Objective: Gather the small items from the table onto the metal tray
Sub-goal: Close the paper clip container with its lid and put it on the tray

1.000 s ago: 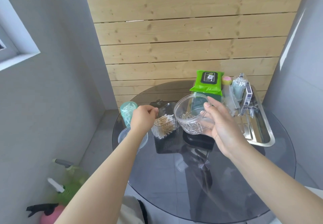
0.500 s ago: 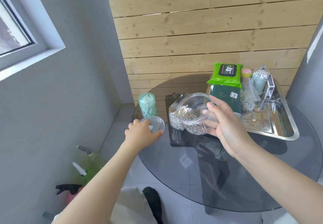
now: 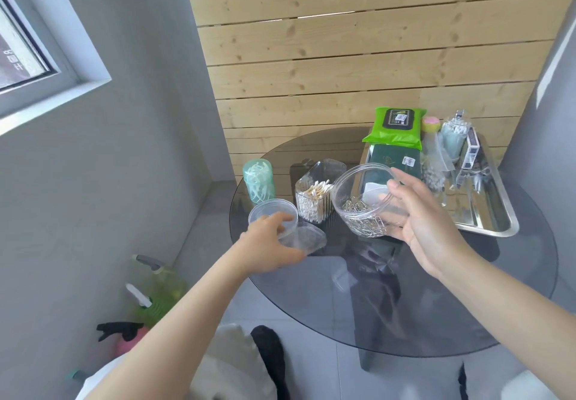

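My right hand (image 3: 420,228) grips a clear round tub of paper clips (image 3: 363,203), tilted and held above the glass table (image 3: 436,306), left of the metal tray (image 3: 498,228). My left hand (image 3: 268,243) closes on a clear round lid (image 3: 271,212) at the table's left edge; a second flat clear lid (image 3: 311,237) lies beside it. An open clear box of cotton swabs (image 3: 313,200) and a teal tub of floss picks (image 3: 258,181) stand between the hands. The tray holds a green wipes pack (image 3: 396,128), a dark green box (image 3: 392,162) and other small items.
The tray also carries a pink-and-yellow ball (image 3: 431,123), a swab bottle (image 3: 453,137), a card box (image 3: 472,150) and a clear bag. A wooden slat wall stands behind the table. Spray bottles (image 3: 152,293) stand on the floor at the left.
My left hand left the cotton swab box, moved left and took hold of the round lid. My right hand kept the paper clip tub raised. The view swung left.
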